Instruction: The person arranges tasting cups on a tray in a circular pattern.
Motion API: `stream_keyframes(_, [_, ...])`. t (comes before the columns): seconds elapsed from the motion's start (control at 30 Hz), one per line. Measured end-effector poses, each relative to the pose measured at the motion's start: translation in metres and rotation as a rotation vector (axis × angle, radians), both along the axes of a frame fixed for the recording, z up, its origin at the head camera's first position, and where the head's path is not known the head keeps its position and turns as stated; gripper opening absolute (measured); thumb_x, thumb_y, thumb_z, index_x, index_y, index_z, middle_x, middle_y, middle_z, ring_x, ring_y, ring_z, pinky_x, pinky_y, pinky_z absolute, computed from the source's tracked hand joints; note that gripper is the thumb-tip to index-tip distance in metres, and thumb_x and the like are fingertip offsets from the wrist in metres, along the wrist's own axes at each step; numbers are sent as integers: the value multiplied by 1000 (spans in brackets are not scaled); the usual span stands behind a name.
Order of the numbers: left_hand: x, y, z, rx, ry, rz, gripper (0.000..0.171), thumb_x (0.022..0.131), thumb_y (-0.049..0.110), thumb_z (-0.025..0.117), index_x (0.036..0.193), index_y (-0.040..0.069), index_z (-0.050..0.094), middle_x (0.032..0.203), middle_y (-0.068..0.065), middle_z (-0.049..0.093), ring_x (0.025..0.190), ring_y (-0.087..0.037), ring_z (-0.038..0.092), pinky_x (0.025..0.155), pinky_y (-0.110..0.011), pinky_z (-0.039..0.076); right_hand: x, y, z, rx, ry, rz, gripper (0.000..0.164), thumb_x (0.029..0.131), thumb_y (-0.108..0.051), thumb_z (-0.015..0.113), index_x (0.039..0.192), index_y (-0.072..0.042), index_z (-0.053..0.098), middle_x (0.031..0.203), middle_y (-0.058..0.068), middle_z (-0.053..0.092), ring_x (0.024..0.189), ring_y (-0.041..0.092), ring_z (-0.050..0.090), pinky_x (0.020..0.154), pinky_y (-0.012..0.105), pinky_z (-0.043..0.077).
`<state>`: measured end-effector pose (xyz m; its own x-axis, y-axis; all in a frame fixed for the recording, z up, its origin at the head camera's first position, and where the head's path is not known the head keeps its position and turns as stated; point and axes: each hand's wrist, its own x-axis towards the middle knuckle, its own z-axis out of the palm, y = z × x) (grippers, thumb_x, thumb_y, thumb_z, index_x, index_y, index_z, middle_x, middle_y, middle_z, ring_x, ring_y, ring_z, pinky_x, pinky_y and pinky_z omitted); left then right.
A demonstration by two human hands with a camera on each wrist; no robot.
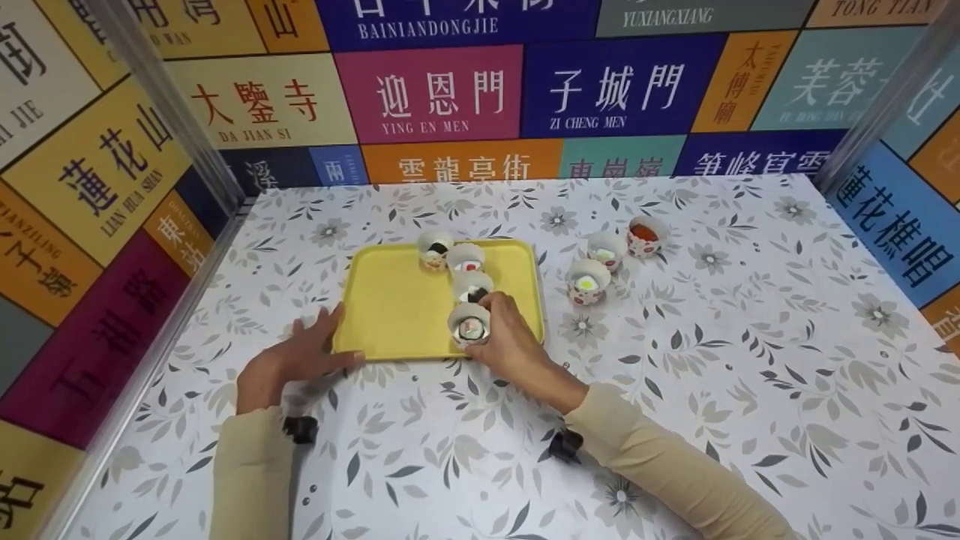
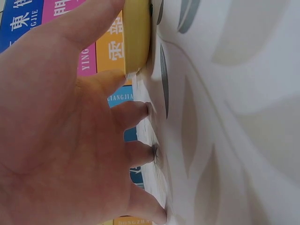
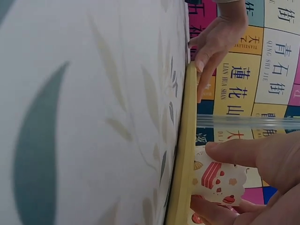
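A yellow tray [image 1: 397, 307] lies on the table. My left hand [image 1: 304, 356] is at its left front corner, fingers spread and fairly straight, thumb along the front edge; in the left wrist view the fingertips meet the tablecloth. My right hand [image 1: 517, 345] pinches a paper baking cup [image 1: 463, 339] at the tray's front right, which holds what looks like a sushi roll slice. The right wrist view shows the cup's cake print [image 3: 220, 178] between thumb and fingers. Behind it on the tray stand three more cups: one [image 1: 472, 281] partly behind my fingers, one [image 1: 466, 259] with a red dot, and one [image 1: 433, 259] with something black.
Right of the tray, three similar paper cups stand on the flowered tablecloth [image 1: 712, 337]: one [image 1: 588, 292] with a yellow-green centre, one [image 1: 604, 251] with pale filling, one [image 1: 646, 244] with orange-red filling. Printed panels [image 1: 439, 90] wall the table's back and sides.
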<state>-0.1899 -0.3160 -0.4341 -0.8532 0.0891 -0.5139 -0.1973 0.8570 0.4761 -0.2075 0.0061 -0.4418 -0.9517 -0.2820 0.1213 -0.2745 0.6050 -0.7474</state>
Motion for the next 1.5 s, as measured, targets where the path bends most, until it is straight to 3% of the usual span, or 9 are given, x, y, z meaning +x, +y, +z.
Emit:
stream_keyframes(0.2, [-2, 1, 1, -2, 25, -40, 108, 90, 68, 58, 161, 23, -9, 168, -16, -16, 150, -49, -23, 116, -75, -5, 0, -2, 0, -22, -7, -17, 63, 74, -1, 84, 125, 2, 47, 121, 20, 52, 111, 31, 57, 102, 43, 49])
stream_keyframes(0.5, [0, 2, 2, -15, 0, -11, 109, 88, 70, 58, 161, 28, -10, 169, -11, -17, 151, -46, -23, 115, -75, -6, -4, -2, 2, -57, -37, -14, 57, 76, 1, 82, 122, 1, 48, 113, 15, 52, 97, 25, 57, 89, 37, 51])
stream_keyframes(0.73, [0, 1, 1, 11, 7, -16, 108, 88, 68, 59, 161, 27, -10, 168, -12, -17, 150, -47, -25, 116, -75, -8, -6, -4, 3, -100, -83, -21, 56, 75, 7, 79, 122, 1, 48, 114, 16, 53, 99, 26, 59, 91, 37, 54])
stream_keyframes(1.0, [-1, -1, 1, -9, -4, -8, 109, 87, 72, 58, 160, 30, -10, 169, -10, -17, 150, -46, -24, 115, -75, -7, -6, 3, 10, -128, -163, -6, 65, 78, 0, 81, 134, 2, 47, 124, 16, 53, 111, 28, 61, 99, 38, 53])
stream_keyframes(1.27, [-2, -2, -1, 14, 52, -76, 110, 90, 66, 59, 161, 17, -9, 166, -22, -16, 147, -55, -23, 116, -75, -3, -8, 23, 26, -61, -94, 14, 55, 83, -6, 78, 133, -1, 55, 132, 18, 53, 121, 35, 60, 100, 42, 54])
stream_keyframes(1.5, [-1, -2, -1, 16, 39, -55, 111, 88, 68, 60, 161, 21, -9, 167, -20, -17, 148, -53, -24, 115, -76, -7, -15, 43, 34, -23, -33, -36, 43, 84, -12, 79, 124, -7, 64, 129, 20, 56, 117, 39, 59, 97, 47, 52])
